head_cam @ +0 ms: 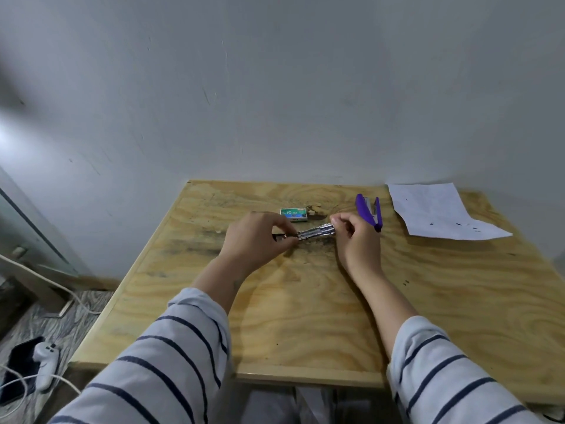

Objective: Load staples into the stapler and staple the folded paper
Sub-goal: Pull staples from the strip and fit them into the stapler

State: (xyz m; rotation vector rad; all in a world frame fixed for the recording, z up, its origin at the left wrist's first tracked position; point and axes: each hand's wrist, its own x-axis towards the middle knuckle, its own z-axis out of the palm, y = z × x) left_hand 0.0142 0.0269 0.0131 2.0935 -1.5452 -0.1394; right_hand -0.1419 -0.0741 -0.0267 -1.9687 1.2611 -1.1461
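Over the middle of the wooden table (305, 316) my two hands hold a long silver metal stapler piece (315, 233) with a black end on the left. My left hand (255, 237) grips the black end. My right hand (356, 237) pinches the silver end with thumb and fingertips. Whether a staple strip lies in it cannot be made out. A purple stapler (365, 209) lies just behind my right hand, spread open in a V. A small green staple box (293, 215) sits beyond my hands. The white paper (437, 212) lies flat at the table's far right.
The table stands against a grey wall. On the floor to the left lie a white game controller (46, 362), a dark pad and white cables. Striped sleeves cover both forearms.
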